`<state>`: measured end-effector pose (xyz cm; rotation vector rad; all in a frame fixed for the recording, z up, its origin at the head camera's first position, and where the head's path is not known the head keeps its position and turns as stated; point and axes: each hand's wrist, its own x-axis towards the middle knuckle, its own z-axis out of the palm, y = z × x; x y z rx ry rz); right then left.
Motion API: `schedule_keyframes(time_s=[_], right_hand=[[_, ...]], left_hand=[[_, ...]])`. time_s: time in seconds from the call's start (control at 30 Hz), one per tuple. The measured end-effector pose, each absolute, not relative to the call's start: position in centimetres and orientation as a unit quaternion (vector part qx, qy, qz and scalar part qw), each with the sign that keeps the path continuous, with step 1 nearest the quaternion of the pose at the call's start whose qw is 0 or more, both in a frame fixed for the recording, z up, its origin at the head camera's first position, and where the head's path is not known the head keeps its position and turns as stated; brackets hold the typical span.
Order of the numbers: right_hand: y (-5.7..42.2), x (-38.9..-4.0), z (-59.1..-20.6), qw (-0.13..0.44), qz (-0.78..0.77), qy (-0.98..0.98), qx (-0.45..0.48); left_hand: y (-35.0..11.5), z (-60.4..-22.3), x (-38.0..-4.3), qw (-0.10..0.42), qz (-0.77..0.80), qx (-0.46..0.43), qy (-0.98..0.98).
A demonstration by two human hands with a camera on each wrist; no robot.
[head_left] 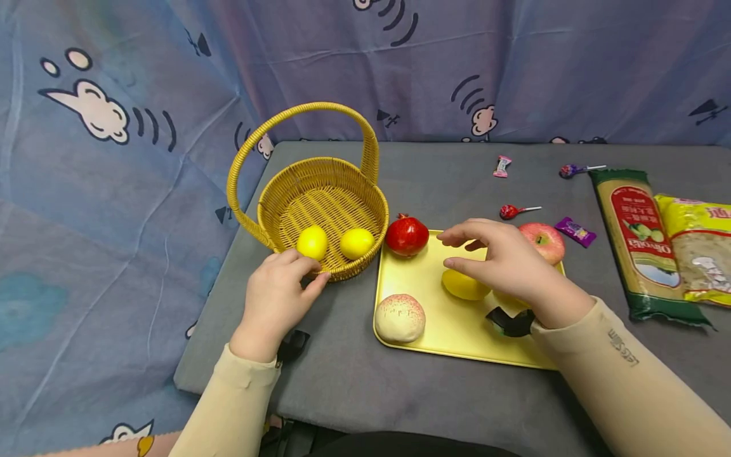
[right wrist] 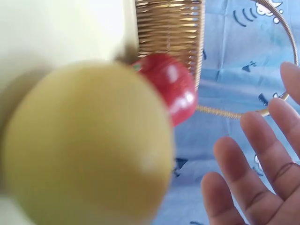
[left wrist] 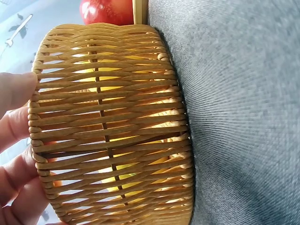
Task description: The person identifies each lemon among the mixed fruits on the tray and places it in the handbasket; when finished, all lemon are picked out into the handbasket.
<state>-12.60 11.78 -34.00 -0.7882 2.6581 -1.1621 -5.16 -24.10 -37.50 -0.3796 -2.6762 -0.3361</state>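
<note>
My left hand [head_left: 281,297] grips the near rim of a yellow wicker basket [head_left: 322,166], its fingers [left wrist: 21,180] at the rim in the left wrist view. Two lemons [head_left: 312,242] lie inside, toward the near side. Over a yellow tray [head_left: 440,330], my right hand [head_left: 505,257] hovers with fingers spread and nothing held. Just under it sits a smooth yellow fruit [head_left: 465,285], partly hidden by the hand. In the right wrist view, a yellow fruit [right wrist: 89,145] looms blurred beside the extended fingers [right wrist: 262,140]. A red pomegranate [head_left: 407,235] is at the tray's far left corner.
A pale peach [head_left: 400,318] occupies the tray's near left corner, and an apple [head_left: 544,242] its far right. Beyond lie lollipops [head_left: 510,211] and wrapped candies [head_left: 575,232]. Two food packages [head_left: 645,244] rest at the right. A patterned cloth [head_left: 434,76] hangs behind the table.
</note>
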Motion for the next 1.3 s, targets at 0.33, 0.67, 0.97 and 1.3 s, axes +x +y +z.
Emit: schedule_keyframes(time_s=[0.33, 0.67, 0.97, 1.3], right_hand=[[13.7, -11.6, -35.9, 0.078, -0.375, 0.892, -0.240], [14.2, -11.1, -37.4, 0.076, -0.345, 0.897, -0.265], [14.0, -11.0, -37.7, 0.079, -0.315, 0.904, -0.278], [13.8, -11.1, -38.0, 0.082, -0.290, 0.911, -0.282]], left_hand=[[-24.2, -37.6, -5.2, 0.205, -0.120, -0.134, -0.962], [-24.3, -37.8, -5.3, 0.208, -0.126, -0.131, -0.961], [-24.3, -37.8, -5.2, 0.209, -0.124, -0.129, -0.961], [-24.1, -37.8, -5.2, 0.206, -0.122, -0.128, -0.962]])
